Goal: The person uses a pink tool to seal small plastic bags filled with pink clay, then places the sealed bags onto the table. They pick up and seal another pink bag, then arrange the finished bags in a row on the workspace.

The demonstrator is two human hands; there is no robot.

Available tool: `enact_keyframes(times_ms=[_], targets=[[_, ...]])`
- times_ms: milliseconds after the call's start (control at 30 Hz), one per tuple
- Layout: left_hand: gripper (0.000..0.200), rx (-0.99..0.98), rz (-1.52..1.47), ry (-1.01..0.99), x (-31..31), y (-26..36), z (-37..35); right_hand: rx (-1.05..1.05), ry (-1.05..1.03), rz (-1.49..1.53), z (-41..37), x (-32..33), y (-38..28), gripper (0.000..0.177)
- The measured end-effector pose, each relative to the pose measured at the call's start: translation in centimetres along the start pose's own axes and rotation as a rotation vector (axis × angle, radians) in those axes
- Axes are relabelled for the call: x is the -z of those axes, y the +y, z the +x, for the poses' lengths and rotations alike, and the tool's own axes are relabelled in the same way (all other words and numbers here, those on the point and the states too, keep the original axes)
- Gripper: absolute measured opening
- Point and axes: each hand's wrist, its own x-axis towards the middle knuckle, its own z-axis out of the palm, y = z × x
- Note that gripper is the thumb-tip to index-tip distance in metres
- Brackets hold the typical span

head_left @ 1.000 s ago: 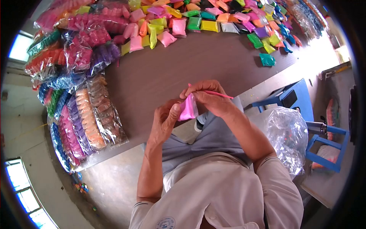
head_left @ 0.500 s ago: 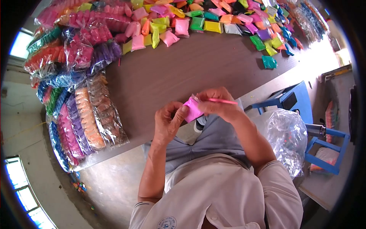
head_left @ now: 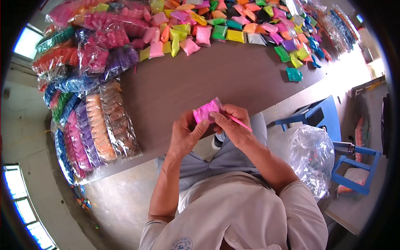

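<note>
Above my lap, at the table's near edge, both hands hold a small bright pink packet [head_left: 205, 110] in clear film. My left hand [head_left: 184, 132] is closed on its left side, with the thumb along the lower edge. My right hand [head_left: 234, 125] has its thumb pressed on the packet's lower right part. A thin pink stick [head_left: 241, 124] is also tucked in my right hand, its end pointing down to the right. The right hand's fingers behind the packet are partly hidden.
Many loose coloured packets [head_left: 235, 36] lie along the far side of the brown table [head_left: 166, 83]. Clear bags of packed rows [head_left: 100, 129] are piled at the left. A clear plastic bag [head_left: 310, 160] and blue frames [head_left: 354, 175] stand to my right.
The packet has turned and moved slightly up, now showing its broad face. My right hand has shifted down, and its thumb now presses on the packet. The stick now slants downward.
</note>
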Motion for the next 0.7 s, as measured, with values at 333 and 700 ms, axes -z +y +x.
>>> enact_keyframes(times_ms=[333, 700], targets=[[0.035, -0.099, 0.304, 0.02, -0.3, -0.1, -0.3, 0.058, -0.318, -0.107, 3.9, 1.8, -1.0, 0.031], [0.039, -0.087, 0.248, 0.012, 0.2, -1.0, -0.3, 0.01, -0.336, -0.029, 4.3, 2.3, -0.7, 0.025]])
